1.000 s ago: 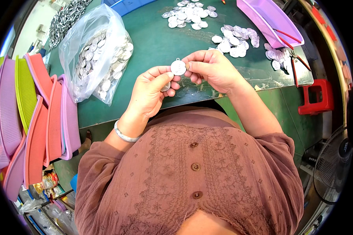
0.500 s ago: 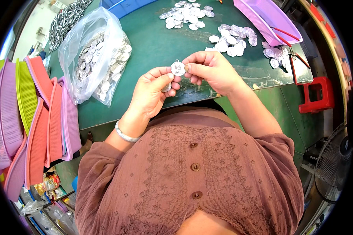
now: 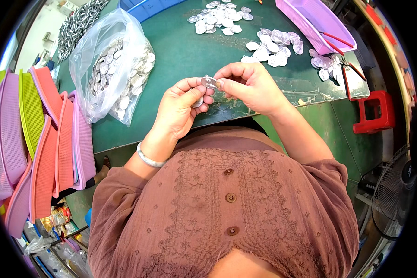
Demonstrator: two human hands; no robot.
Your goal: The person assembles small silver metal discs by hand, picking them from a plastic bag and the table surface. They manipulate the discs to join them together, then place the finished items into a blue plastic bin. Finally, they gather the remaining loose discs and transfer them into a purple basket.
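Observation:
A round silver medal (image 3: 209, 82) with a small loop at its top is pinched between both hands above the near edge of the green table. My left hand (image 3: 180, 101) is closed, its thumb and forefinger on the medal's left side. A second silver disc (image 3: 197, 103) sits tucked under the left hand's lower fingers, partly hidden. Opposite, my right hand (image 3: 246, 85) is closed too, its thumb and forefinger on the medal's right edge. Loose silver medals (image 3: 274, 47) lie in a pile just beyond the right hand, and another medal pile (image 3: 220, 17) is farther back.
A clear plastic bag (image 3: 90, 60) of medals stands on the table (image 3: 176, 46) at left. To the right are a purple basket (image 3: 306, 28), red-handled pliers (image 3: 345, 76) and more medals (image 3: 325, 66). Stacked coloured baskets (image 3: 44, 153) line the left; a red stool (image 3: 376, 112) and fan (image 3: 394, 190) stand right.
The medal has tilted between the fingers, so its face looks narrower now. The right fingers have shifted slightly; the left hand stays almost in place.

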